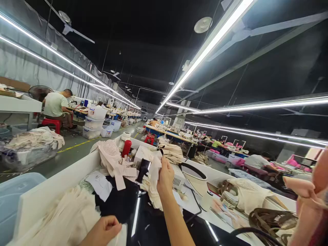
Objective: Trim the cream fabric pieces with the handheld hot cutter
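Note:
My left hand is low in the view with its fingers curled together, beside a large pile of cream fabric pieces. A pale piece lies under or against its fingers; whether they grip it is hidden. Further forward, my right hand pinches a thin whitish strip of fabric. The strip hangs over more cream cloth pieces, in front of a white machine. Below both hands is a glossy black work surface.
A paper with writing, a red thread cone and folded cream fabric lie around the bench. At the right are a cream container with a black rim, a black cable and brown straps. A person sits far left.

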`<state>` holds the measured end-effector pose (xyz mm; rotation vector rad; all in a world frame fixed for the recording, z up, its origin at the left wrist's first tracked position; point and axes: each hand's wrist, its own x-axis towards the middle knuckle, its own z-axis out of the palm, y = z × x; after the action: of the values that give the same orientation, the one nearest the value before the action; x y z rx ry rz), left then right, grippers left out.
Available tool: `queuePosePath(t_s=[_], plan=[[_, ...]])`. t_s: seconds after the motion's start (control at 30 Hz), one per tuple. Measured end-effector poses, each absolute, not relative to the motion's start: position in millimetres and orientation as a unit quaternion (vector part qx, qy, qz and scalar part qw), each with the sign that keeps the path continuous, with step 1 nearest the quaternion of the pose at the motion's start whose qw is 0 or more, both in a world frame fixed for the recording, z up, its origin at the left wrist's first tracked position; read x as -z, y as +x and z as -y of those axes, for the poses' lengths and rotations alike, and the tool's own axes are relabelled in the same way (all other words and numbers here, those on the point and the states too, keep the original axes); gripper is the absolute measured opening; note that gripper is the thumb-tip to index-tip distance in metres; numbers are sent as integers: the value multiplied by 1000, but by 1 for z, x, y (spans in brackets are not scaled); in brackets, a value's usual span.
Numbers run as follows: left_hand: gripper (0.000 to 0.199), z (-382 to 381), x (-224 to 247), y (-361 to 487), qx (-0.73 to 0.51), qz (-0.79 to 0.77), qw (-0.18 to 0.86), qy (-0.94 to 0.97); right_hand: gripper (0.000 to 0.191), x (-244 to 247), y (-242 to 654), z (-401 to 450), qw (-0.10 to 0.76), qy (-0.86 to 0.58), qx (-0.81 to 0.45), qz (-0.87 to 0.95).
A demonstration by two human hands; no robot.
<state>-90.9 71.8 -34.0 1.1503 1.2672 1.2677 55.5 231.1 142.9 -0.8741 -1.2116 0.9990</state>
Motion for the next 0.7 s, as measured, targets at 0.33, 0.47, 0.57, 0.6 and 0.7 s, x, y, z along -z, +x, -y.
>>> queuePosePath(t_s=[0.33,0.47,0.57,0.6,0.7], plan=[[67,-14,8,-119,-633,-532,435,356,58,-79,66,-89,455,-378,-654,472],[65,8,-5,-118,-633,-540,433,345,63,-59,86,-63,408,-395,-702,429],[64,17,-12,-113,-622,-554,435,343,66,-49,105,-48,383,-402,-729,401],[65,19,-14,-112,-617,-558,436,343,68,-47,112,-43,376,-403,-736,394],[66,24,-18,-108,-601,-568,443,347,73,-47,131,-33,381,-398,-747,371]])
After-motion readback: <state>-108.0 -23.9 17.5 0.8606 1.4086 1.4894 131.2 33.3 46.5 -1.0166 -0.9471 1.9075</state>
